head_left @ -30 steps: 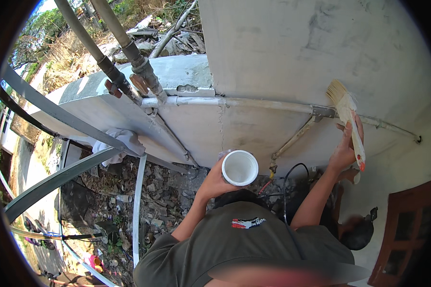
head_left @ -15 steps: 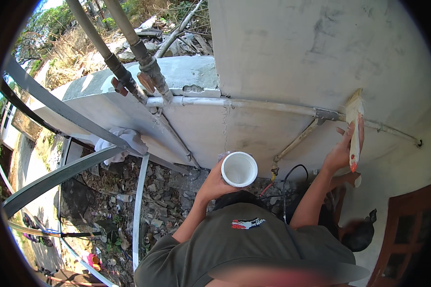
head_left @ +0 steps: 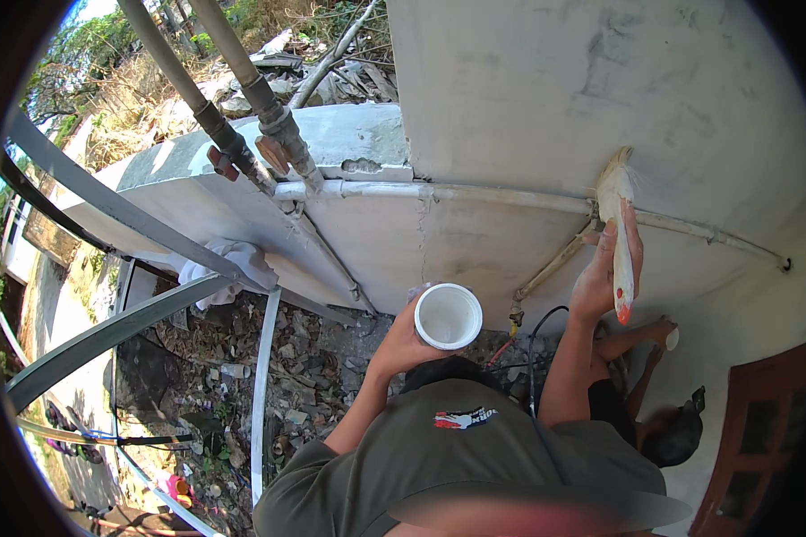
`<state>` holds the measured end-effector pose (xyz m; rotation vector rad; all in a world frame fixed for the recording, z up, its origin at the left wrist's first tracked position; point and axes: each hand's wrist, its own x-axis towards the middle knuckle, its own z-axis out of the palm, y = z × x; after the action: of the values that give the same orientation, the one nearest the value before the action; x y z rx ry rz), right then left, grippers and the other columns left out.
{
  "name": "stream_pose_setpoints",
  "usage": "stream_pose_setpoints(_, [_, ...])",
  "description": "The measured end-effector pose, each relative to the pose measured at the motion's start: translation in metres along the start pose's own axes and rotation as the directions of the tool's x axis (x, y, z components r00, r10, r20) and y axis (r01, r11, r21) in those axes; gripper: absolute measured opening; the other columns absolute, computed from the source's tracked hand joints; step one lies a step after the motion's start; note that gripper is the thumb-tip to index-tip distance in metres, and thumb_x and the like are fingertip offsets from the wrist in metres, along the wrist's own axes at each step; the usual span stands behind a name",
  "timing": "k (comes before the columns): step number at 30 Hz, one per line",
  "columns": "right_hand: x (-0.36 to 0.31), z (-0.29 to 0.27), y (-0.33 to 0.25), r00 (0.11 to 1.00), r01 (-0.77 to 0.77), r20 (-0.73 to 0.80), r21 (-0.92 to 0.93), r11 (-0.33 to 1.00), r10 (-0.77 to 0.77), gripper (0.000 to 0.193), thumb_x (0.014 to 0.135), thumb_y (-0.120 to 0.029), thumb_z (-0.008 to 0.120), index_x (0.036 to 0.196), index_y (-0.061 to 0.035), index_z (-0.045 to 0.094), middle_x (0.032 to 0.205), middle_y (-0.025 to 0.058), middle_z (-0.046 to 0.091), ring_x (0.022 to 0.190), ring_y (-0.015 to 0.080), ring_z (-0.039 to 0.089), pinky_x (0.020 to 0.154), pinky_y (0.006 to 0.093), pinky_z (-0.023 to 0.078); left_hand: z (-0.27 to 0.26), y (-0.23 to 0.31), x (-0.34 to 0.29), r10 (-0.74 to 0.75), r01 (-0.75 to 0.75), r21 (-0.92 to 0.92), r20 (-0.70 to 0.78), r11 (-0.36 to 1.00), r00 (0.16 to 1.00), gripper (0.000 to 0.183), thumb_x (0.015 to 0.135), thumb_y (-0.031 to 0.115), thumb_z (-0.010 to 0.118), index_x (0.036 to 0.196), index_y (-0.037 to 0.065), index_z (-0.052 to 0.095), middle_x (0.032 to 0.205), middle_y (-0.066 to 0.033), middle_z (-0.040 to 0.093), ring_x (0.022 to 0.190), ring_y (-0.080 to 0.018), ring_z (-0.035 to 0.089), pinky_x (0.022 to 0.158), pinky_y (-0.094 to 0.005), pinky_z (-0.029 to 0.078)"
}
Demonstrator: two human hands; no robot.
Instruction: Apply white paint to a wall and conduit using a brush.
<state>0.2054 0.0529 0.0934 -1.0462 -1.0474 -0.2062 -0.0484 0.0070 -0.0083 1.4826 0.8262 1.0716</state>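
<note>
So, the right hand [head_left: 595,279] grips a paintbrush [head_left: 624,279] (left hand [head_left: 399,340] holding a white cup [head_left: 449,345]).

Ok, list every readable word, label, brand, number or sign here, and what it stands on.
Dark olive cloth shirt: a small red and white chest print with lettering, too small and distorted to read reliably.
Flat paintbrush with a pale handle: a small red mark, too small to read.
Round white plastic tub: no lettering shows.
No other text can be made out.
</note>
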Motion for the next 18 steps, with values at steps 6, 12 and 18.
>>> stream_pose_setpoints(6, [-0.014, 0.005, -0.007, 0.994, 0.027, 0.100, 0.087, 0.996, -0.035, 0.030, 0.098, -0.003, 0.057, 0.126, 0.0088, 0.057, 0.124, 0.0207, 0.062, 0.105, 0.0251, 0.064, 0.067, 0.0304, 0.063, 0.000, -0.002, -0.001, -0.009, 0.009, 0.001, 0.001, 1.000, 1.000, 0.079, 0.059, 0.002, 0.087, 0.131, 0.002, 0.053, 0.129, -0.0074, 0.062, 0.117, -0.0175, 0.058, 0.102, -0.0356, 0.044])
stream_pose_setpoints(12, [-0.022, 0.010, 0.002, 0.930, 0.039, 0.337, 0.311, 0.950, -0.149, 0.029, 0.095, 0.002, 0.059, 0.124, 0.0062, 0.060, 0.121, 0.0211, 0.062, 0.104, 0.0267, 0.064, 0.067, 0.0352, 0.065, 0.000, 0.000, -0.003, -0.030, 0.030, 0.007, -0.011, 1.000, 0.999, 0.081, 0.059, 0.003, 0.088, 0.131, 0.003, 0.053, 0.129, -0.0071, 0.062, 0.117, -0.0174, 0.058, 0.103, -0.0357, 0.044])
stream_pose_setpoints(18, [-0.008, 0.001, 0.020, 0.958, -0.024, 0.283, 0.207, 0.978, -0.037, 0.029, 0.096, -0.002, 0.060, 0.124, 0.0052, 0.060, 0.123, 0.0189, 0.061, 0.101, 0.0252, 0.064, 0.069, 0.0344, 0.065, -0.001, -0.004, -0.005, -0.006, 0.007, 0.020, -0.030, 1.000, 1.000, 0.083, 0.058, 0.006, 0.090, 0.133, 0.003, 0.052, 0.128, -0.0071, 0.062, 0.117, -0.0182, 0.058, 0.103, -0.0363, 0.044])
